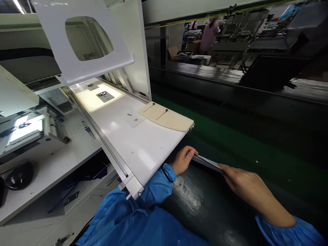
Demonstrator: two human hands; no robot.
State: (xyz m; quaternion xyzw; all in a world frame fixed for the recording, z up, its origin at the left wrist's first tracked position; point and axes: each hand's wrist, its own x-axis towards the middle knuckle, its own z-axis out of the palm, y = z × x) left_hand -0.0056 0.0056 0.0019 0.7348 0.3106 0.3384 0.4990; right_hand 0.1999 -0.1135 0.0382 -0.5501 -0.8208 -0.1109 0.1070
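A thin stack of flat sheets (208, 162), seen edge-on, is held between both hands beyond the near end of the white conveyor belt (133, 147). My left hand (183, 160) pinches its left end, while my right hand (241, 179) grips the right end with the fingers closed. On the belt, one pale sheet with small dark marks (134, 119) lies beside the cream guide plate (167, 118). Farther back, a grey sheet with a black ring pattern (105, 95) rests in the lit area, with another partly visible behind it.
A white hood (87, 68) with a window stands over the belt. At the left are a lit screen (25, 130) and a black mouse (19, 176). A dark rail runs behind the green surface; a person in pink (209, 36) is in the background.
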